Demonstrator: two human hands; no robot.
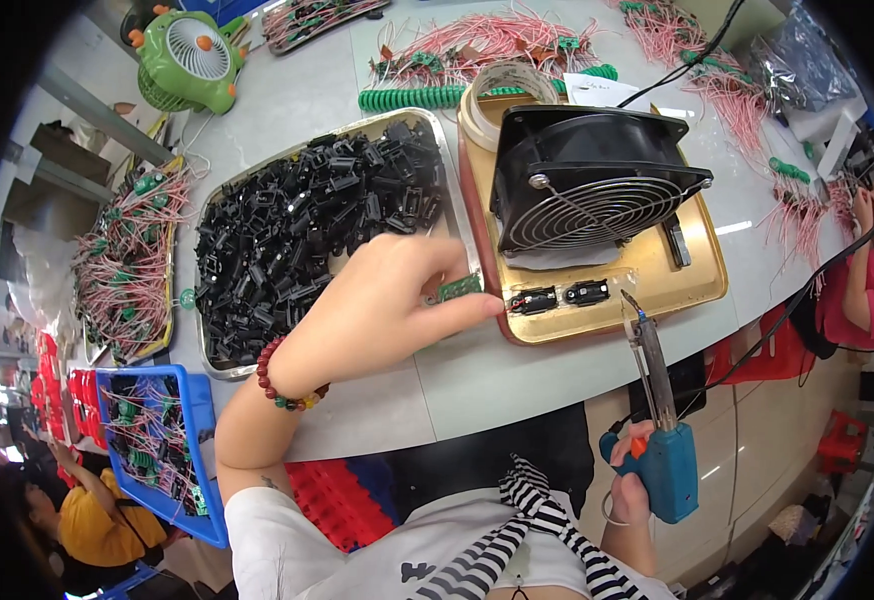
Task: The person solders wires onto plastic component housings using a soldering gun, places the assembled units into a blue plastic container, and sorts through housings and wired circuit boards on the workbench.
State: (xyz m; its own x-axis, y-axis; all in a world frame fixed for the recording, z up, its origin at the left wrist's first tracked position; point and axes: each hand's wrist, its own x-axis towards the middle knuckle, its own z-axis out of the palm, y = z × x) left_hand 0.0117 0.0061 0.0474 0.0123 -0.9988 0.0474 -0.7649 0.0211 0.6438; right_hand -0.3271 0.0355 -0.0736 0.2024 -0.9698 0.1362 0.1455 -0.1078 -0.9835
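With the left hand (397, 290), pinches a green circuit board (459, 289); with the right hand (633, 482), grips a blue soldering gun (672, 475)

Holds the board between left thumb and fingers, just off the left edge of a gold-coloured metal tray (657, 318), with the thumb tip close to that edge. Clasps the gun by its handle, beside an orange trigger (639, 447), in front of the same tray. Points the slim iron up toward the tray's front, just right of two black plastic housings (588, 293) in a row. Cannot tell of any contact between iron and tray.

Farther back on the tray, a black axial fan (597, 140) with a round wire grille, a third housing at its right side and a roll of tape (472, 115) at the back left corner. Beside and beyond the left forearm, a silver tray (454, 200) heaped with more black housings. Wears a beaded bracelet (266, 368) on the left wrist. Along the back of the pale table (387, 410), bundles of pink wires (487, 40) with green boards; at back left, a green animal-shaped fan (162, 70). At lower left, a blue bin (207, 440) of wired boards.
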